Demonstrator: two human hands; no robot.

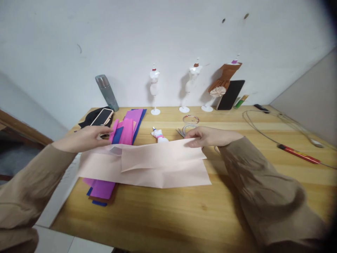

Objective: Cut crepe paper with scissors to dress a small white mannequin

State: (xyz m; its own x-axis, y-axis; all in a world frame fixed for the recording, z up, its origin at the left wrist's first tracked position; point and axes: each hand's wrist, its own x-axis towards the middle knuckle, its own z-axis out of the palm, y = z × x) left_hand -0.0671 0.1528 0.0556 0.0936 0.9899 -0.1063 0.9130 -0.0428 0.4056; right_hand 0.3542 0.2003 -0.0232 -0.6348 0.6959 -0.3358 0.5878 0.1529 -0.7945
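My right hand (204,136) pinches the upper edge of a pale pink paper sheet (158,158). The sheet is folded over on itself, with two layers showing, and spreads above the tabletop. At its left end is my left hand (89,137), thumb and fingers apart, by a pile of bright pink, purple and blue paper (126,131). Part of that pile lies hidden under the sheet. A small white dress-form torso (159,135) lies just behind the sheet, its lower part covered. Scissors (181,133) lie by my right fingertips, partly hidden.
Along the wall stand two white mini dress forms (154,82) and one in a brown dress (226,75), near a black tablet (231,95). A thermos (107,93) and phone (102,117) are at the left. A red tool (298,154) with a cable lies right.
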